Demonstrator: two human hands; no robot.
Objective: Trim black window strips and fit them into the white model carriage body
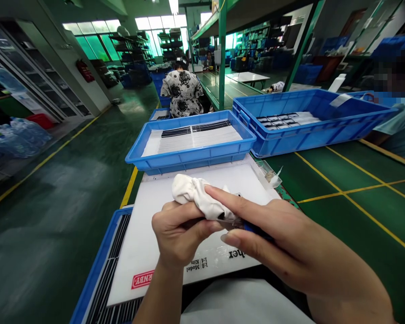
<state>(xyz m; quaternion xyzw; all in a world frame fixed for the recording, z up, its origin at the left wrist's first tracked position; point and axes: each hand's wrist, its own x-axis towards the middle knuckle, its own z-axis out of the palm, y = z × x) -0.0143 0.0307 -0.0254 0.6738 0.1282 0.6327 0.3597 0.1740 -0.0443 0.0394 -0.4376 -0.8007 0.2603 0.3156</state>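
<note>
Above a white board [158,198] with printed lettering, my two hands meet around a crumpled white cloth [189,191]. My left hand [180,231] is closed on the cloth, its thumb beneath and its fingers wrapped into the folds. My right hand [273,229] grips a tool with a blue handle [253,228], mostly hidden by the fingers. Its index finger presses on the cloth. The tool's flat metal-looking end [231,220] touches the cloth's right side.
Behind the board, a blue tray [189,159] holds thin strips. Right of it stands a larger blue crate [297,141] with small parts. Lower left, another blue tray [84,297] holds dark strips. A small clear box [265,173] sits at the board's corner. People sit ahead and at right.
</note>
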